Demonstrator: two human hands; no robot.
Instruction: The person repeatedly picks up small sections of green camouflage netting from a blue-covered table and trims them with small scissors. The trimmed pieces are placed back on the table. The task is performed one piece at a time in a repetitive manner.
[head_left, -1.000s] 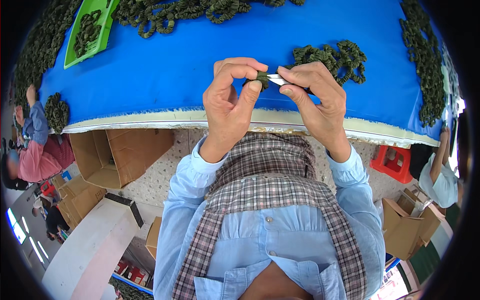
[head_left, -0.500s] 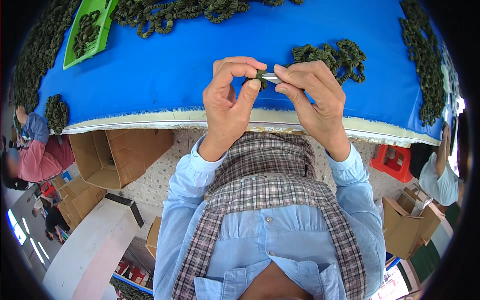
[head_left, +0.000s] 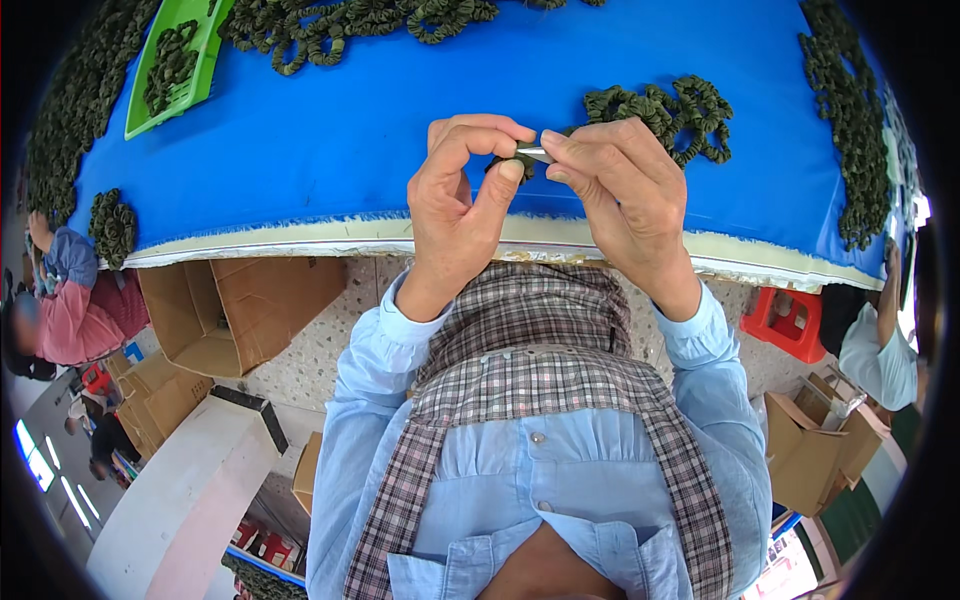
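Between the thumb and fingers of my left hand (head_left: 455, 190) is a dark green scrunchie (head_left: 527, 168), pinched above the near part of the blue table. My right hand (head_left: 635, 185) grips small pointed silver thread snips (head_left: 536, 154); their tips touch or nearly touch the scrunchie at my left fingertips. Most of the snips is hidden inside my right hand, and my left fingers cover part of the scrunchie. Just beyond my right hand lies a small pile of dark green scrunchies (head_left: 700, 115).
More scrunchies lie along the far edge (head_left: 350, 25), in heaps at both sides (head_left: 845, 140), and in a green basket (head_left: 190, 100). A small bunch (head_left: 112, 225) sits at the left edge. Below are a cardboard box (head_left: 240, 310) and a red stool (head_left: 785, 325). Other people (head_left: 75, 300) sit at both sides.
The snips' two points, visibly apart before, now look closer together. My right hand has shifted slightly left toward the scrunchie; my left hand has barely moved.
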